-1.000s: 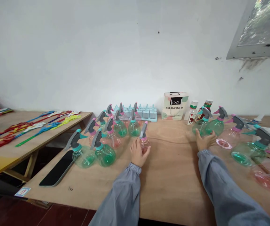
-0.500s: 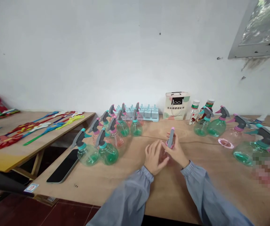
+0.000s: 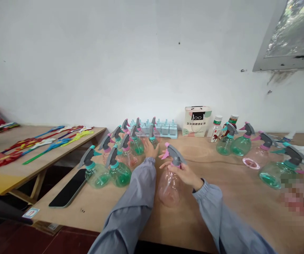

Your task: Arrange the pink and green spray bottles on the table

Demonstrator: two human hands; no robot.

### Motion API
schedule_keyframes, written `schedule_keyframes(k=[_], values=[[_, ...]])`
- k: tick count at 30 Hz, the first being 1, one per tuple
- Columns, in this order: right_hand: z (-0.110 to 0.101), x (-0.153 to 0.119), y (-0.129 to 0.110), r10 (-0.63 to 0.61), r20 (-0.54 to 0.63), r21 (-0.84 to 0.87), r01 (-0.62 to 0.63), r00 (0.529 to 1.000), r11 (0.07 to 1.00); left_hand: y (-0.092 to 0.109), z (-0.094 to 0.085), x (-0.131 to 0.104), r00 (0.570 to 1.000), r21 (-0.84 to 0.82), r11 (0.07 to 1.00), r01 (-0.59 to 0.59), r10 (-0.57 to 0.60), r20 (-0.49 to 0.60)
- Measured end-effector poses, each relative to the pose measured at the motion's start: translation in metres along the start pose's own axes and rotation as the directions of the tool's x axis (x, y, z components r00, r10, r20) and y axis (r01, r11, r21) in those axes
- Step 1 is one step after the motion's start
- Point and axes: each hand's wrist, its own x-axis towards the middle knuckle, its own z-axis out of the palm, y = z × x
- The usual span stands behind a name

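Pink, see-through plastic forms the round body of the spray bottle (image 3: 170, 188), seen in the head view, looking down over a wooden table (image 3: 204, 218). It is in front of the person, near the middle of the table, roughly upright with a slight lean; whether its base touches the wood cannot be told. The right hand (image 3: 187, 174) is closed around its narrow pink neck, just below the grey trigger head (image 3: 175, 156). The left hand (image 3: 151, 150) reaches farther forward, beside a small green bottle (image 3: 153, 140); its fingertips are partly hidden, so whether they grip cannot be told.

The pink bottle looks nearly empty, so it is probably light and a little top-heavy. Its thin wall likely gives somewhat under a squeeze, and the smooth, bulging sides could slip. The neck seems the surest hold, with a palm around the belly as support; the trigger and pink nozzle look the weaker places to pull on.

More pink and green spray bottles stand to the left, near a dark phone (image 3: 68, 188). A paper bag (image 3: 196, 121) stands by the wall.
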Motion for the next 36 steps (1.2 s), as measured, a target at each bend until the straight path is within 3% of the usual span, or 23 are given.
schedule_keyframes(k=[3, 6, 12, 17, 22, 29, 36], values=[[-0.013, -0.005, 0.007, 0.055, -0.104, 0.247, -0.028, 0.993, 0.969, 0.0, 0.0, -0.031, 1.0, 0.019, 1.0, -0.013, 0.012, 0.015], [-0.037, -0.016, 0.025, 0.133, -0.133, 0.468, -0.056, 0.982, 0.882, 0.0, -0.002, -0.067, 0.993, 0.036, 0.993, -0.111, 0.112, -0.026], [-0.065, -0.026, 0.045, 0.236, -0.218, 0.605, -0.059, 0.947, 0.794, 0.003, -0.014, -0.11, 0.962, 0.004, 0.967, -0.256, 0.255, -0.094], [-0.065, -0.027, 0.048, 0.27, -0.257, 0.557, -0.086, 0.928, 0.826, 0.006, -0.019, -0.113, 0.965, -0.025, 0.968, -0.251, 0.248, -0.085], [-0.058, -0.029, 0.047, 0.168, -0.368, 0.424, 0.004, 0.914, 0.905, 0.007, -0.021, -0.111, 0.972, -0.051, 0.971, -0.234, 0.233, -0.026], [-0.051, -0.03, 0.043, 0.209, -0.313, 0.372, -0.083, 0.927, 0.925, 0.009, -0.024, -0.111, 0.978, -0.067, 0.975, -0.21, 0.21, -0.01], [-0.05, -0.031, 0.042, 0.218, -0.36, 0.415, -0.054, 0.907, 0.908, 0.009, -0.025, -0.111, 0.972, -0.096, 0.967, -0.235, 0.235, -0.01]])
